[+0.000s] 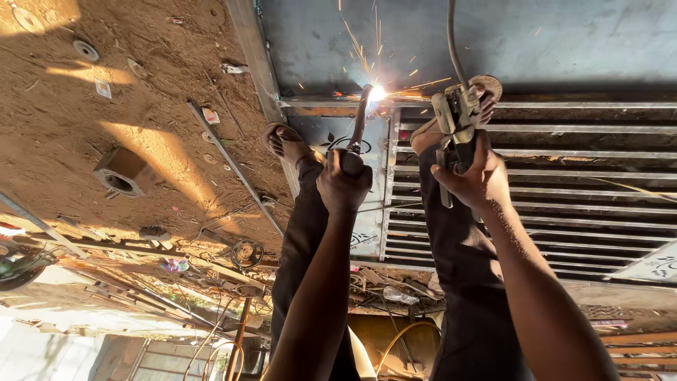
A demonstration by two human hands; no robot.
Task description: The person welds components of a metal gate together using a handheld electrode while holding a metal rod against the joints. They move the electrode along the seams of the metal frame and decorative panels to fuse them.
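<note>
One thin rod [358, 123] — tip glowing white

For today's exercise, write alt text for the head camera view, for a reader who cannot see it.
A person's left hand holds a welding rod holder, its tip sparking brightly against a metal gate frame, while the right hand grips a clamp-like tool with a cable. Sandalled feet stand on the slatted gate, beside sandy ground.

Bare dirt floor [63, 134] carries a slatted metal gate frame [564, 190] lying flat at three o'clock. At ten o'clock lie a grey block [123, 171] with a round hole, a long thin bar [233, 166] and scattered discs [85, 49].
</note>
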